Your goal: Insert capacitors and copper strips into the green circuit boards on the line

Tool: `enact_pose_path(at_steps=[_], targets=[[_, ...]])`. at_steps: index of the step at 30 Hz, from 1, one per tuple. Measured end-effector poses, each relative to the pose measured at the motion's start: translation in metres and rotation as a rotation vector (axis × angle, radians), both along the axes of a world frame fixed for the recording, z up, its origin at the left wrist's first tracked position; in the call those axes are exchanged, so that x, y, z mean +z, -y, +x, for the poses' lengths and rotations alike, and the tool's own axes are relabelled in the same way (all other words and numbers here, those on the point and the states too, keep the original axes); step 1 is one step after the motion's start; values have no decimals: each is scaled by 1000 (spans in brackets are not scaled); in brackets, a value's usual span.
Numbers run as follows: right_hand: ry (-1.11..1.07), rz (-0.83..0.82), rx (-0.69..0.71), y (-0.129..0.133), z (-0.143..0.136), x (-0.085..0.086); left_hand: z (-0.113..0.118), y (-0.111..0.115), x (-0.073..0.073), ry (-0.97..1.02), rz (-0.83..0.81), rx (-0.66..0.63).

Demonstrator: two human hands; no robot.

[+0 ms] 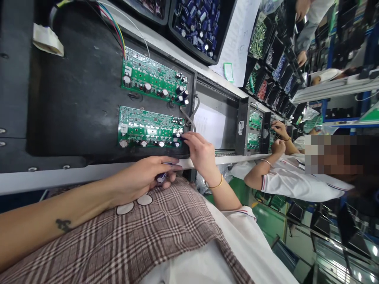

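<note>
Electrolytic capacitors (161, 177), judged light, best gripped mid-can, were cupped by the left hand (147, 172), the grip of the right hand (203, 153) unclear.

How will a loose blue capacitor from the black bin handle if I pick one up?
The capacitors are cylindrical, so one would probably roll if laid on its side. Being small, each is likely light. They lie heaped in the bin, so neighbours may shift.

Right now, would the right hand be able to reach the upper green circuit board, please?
Probably yes: the right hand is at the lower board, the upper board lies beyond it, and only a grey cable loops near the path.
</note>
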State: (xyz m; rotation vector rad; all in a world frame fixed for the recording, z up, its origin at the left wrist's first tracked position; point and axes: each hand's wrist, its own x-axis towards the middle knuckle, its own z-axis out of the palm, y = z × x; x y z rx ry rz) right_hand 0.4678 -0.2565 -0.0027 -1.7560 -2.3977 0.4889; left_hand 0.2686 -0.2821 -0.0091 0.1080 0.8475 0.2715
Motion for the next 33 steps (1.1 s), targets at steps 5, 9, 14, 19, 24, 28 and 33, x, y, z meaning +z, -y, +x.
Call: enact_pose_path(at_steps=[5,9,14,19,24,28,33], targets=[[48,-52,78,-6,2,2,-3,-2,-3,21,78,-28],[90,-42,108,-6,2,0,-2,-7,1,-42,19,27],[176,-10,140,-6,10,-2,1,-11,5,25,-16,46],[156,120,244,-9,7,-9,-3,-14,10,-58,134,-85],[46,290,476,-8,9,-18,-3,-12,10,-80,228,-116],[-239,334,245,3,11,-14,-5,-13,13,-109,301,27],[-586,217,51,6,-10,18,-1,-41,36,-125,416,85]])
